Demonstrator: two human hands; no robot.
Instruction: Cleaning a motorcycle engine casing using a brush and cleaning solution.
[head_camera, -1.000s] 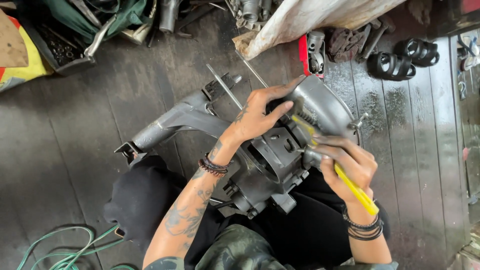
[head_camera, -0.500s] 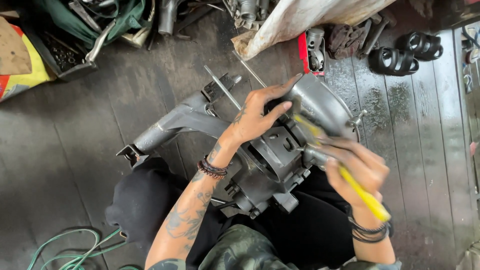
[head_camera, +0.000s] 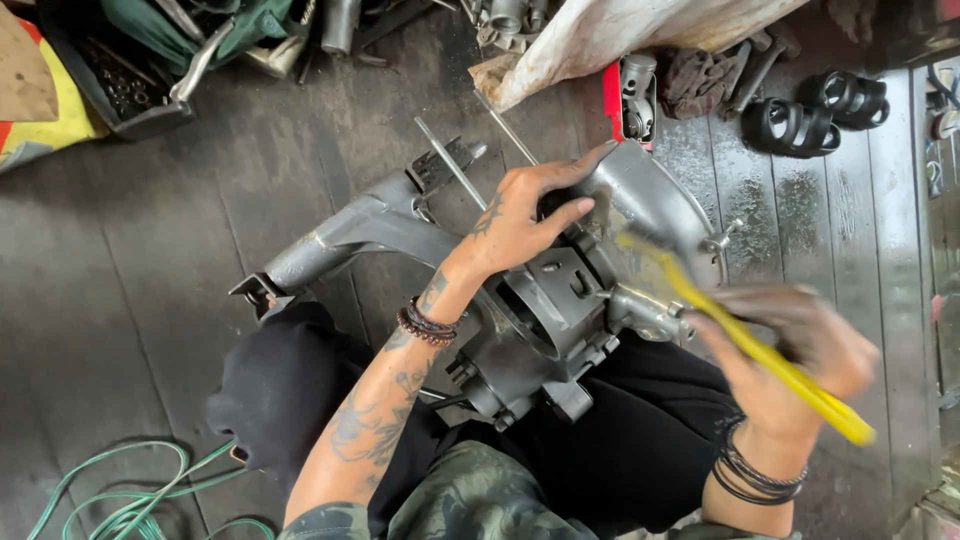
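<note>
The grey metal engine casing lies across my lap and onto the dark plank floor, its long arm running out toward my left and its rounded housing toward my right. My left hand is spread flat on top of it, fingers splayed and curled over the upper edge, pressing down rather than gripping anything loose. My right hand is wrapped shut around the yellow tool handle, whose front end reaches in at the casing's right side; the hand is motion-blurred, so I think the tip is at a fitting there, but I cannot make out what it meets.

To do this well I judge I should keep the left palm heavy on the casing so it does not rock on my knees, keep my left fingertips clear of the tool's line, and work the handle in short, controlled strokes rather than long swings, since a slip would run toward my own left hand.

Against the frame half a second ago, my right hand sits further out to the right and lower, the handle angles more steeply away from the casing, and the blur is stronger. My left hand and the casing lie just as they did. Around me, black rubber parts and a red-edged metal piece sit beyond the casing, and a green cable loops by my left knee
</note>
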